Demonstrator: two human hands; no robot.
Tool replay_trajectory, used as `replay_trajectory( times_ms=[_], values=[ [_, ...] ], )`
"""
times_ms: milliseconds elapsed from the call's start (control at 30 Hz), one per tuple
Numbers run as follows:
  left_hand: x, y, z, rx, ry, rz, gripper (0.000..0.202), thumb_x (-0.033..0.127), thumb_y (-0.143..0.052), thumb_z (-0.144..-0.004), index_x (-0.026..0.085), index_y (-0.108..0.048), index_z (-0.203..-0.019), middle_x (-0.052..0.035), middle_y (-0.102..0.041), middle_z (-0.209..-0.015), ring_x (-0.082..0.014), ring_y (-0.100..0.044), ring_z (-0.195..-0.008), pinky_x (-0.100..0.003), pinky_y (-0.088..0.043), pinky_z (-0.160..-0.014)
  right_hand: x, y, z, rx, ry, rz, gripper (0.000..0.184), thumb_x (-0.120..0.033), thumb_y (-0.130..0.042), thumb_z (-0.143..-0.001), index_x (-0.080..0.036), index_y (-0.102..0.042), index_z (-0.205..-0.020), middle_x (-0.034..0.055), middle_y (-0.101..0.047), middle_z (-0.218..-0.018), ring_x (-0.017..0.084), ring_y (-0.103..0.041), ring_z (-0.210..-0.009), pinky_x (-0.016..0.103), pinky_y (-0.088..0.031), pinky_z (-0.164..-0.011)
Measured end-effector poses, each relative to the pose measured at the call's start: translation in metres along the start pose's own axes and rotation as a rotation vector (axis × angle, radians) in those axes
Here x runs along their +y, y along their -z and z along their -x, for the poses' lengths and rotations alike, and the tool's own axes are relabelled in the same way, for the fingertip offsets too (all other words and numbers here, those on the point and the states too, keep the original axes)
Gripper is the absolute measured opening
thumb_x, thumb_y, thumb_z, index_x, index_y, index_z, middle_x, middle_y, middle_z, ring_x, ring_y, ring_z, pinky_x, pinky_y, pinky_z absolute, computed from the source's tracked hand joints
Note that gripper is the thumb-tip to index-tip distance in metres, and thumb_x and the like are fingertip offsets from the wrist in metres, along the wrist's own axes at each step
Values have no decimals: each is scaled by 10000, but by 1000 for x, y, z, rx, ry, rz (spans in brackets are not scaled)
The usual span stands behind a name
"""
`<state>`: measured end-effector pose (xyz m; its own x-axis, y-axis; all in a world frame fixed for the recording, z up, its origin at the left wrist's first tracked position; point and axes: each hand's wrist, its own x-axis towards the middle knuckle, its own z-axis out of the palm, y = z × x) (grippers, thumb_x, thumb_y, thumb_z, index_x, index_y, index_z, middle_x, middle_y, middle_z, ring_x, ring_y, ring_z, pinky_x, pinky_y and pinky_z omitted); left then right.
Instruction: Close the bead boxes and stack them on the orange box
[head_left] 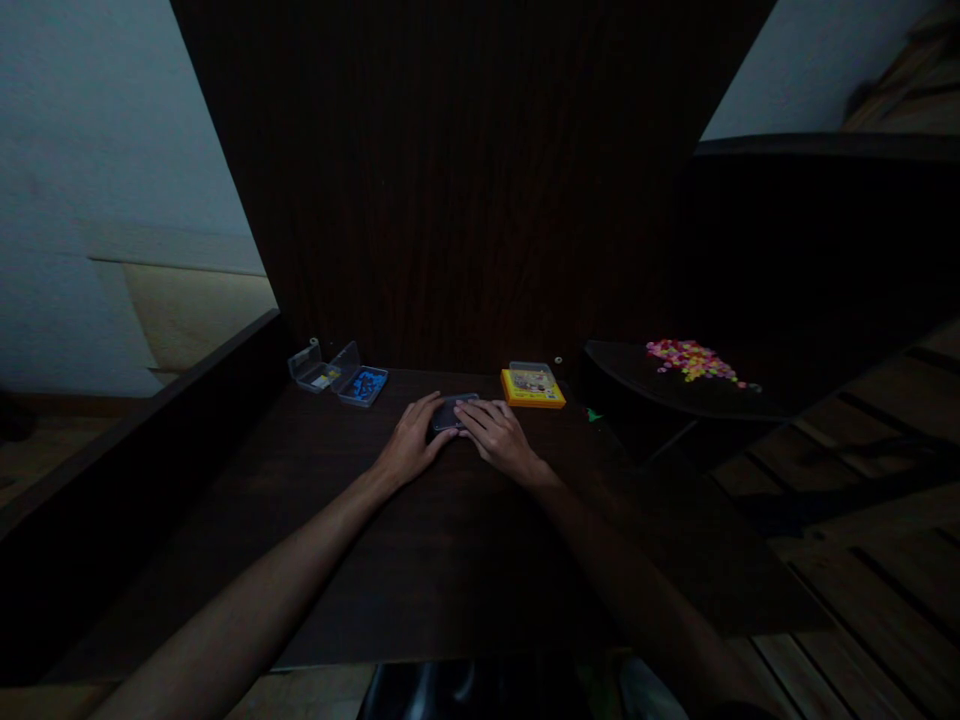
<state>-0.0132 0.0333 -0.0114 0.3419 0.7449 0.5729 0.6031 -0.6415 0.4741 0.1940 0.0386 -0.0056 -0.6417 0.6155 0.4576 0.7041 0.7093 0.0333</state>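
Observation:
A small clear plastic box (445, 413) lies on the dark wooden desk between my two hands. My left hand (409, 442) is closed round its left side, thumb along the near edge and fingers on the far side. My right hand (498, 438) grips the right side, with its fingers lying over the top. The box looks closed, though my fingers hide part of it. Just right of it, near the back panel, sits a yellow box (534, 390) with a clear plastic case (532, 372) on top.
At the back left stand two open clear cases, one with blue pieces (367, 384), one with a little yellow (324, 378). A pile of pink, red and yellow pieces (694, 361) covers part of the right shelf (630, 368). A green scrap (593, 415) lies nearby.

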Motion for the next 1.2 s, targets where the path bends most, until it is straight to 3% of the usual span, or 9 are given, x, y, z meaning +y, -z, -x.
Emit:
replay_trajectory(
  times_ms=[233, 467, 600, 1200],
  values=[
    [1, 1, 0, -9, 19, -15, 527, 345, -548, -924, 165, -372, -1387, -165, -374, -1494, -275, -378, -1388, -475, -356, -1139, 18, 3, 5, 86, -120, 62, 424, -191, -373, -987, -193, -530, -1381, 90, -572, -1384, 270, -484, -1240, 460, -348, -1027],
    [-4, -1, 1, -60, 73, -69, 422, 316, -535, -914, 138, -465, -1290, -163, -422, -1432, -293, -452, -1320, -472, -401, -1112, 66, 10, 24, 304, -433, 170, 395, -243, -437, -962, -176, -589, -1321, 115, -636, -1293, 305, -486, -1132, 483, -335, -961],
    [-4, -1, 1, -83, 66, -78, 342, 302, -519, -913, 151, -518, -1220, -143, -452, -1392, -289, -492, -1273, -457, -435, -1091, 79, 10, 32, 388, -541, 187, 405, -250, -440, -949, -161, -596, -1311, 127, -635, -1290, 318, -448, -1121, 497, -320, -947],
    [-4, -1, 1, -99, 58, -81, 290, 299, -518, -913, 169, -563, -1168, -132, -453, -1372, -291, -501, -1258, -466, -452, -1077, 90, 2, 33, 381, -595, 183, 405, -189, -395, -922, -182, -600, -1270, 124, -571, -1354, 312, -398, -1182, 499, -313, -977]
  ],
)
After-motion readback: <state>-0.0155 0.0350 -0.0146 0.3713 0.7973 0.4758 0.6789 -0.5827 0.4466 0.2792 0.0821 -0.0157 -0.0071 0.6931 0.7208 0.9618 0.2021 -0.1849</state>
